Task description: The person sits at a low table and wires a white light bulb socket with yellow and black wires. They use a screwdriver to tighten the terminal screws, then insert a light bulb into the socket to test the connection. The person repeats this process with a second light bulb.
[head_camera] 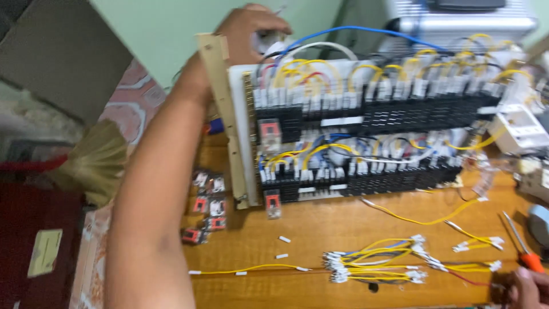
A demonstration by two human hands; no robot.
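1. Head view: wiring panel (366, 123), white board standing upright on the wooden table (320, 229), packed with black terminal rows, relays and yellow, blue and white wires; sits at the middle and right of the frame, against the green wall. Judged stiff and fairly heavy, awkward because of the loose wires; best gripped by the bare top edge or by the frame, never by the wiring.
2. Wooden strip (226, 114), pale and perforated, running down the panel's left edge; rigid, probably a sound place to steady the board.
3. Left hand (251, 28), arm stretched up across the frame, curled over the panel's top left corner near the white and blue cables; fingers bent around something there (blurred, so whether clenched on the board or on a cable cannot be told).
4. Bundle of cut yellow wires (377, 266) with white sleeves, lying loose on the table in front of the panel; light, limp, easily tangled.
5. Small red and black relays (206, 209) scattered left of the panel's foot; light, likely fragile at the pins.
6. Right hand (529, 289), only partly visible at the bottom right corner, beside an orange-handled screwdriver (523, 246); grip cannot be told.
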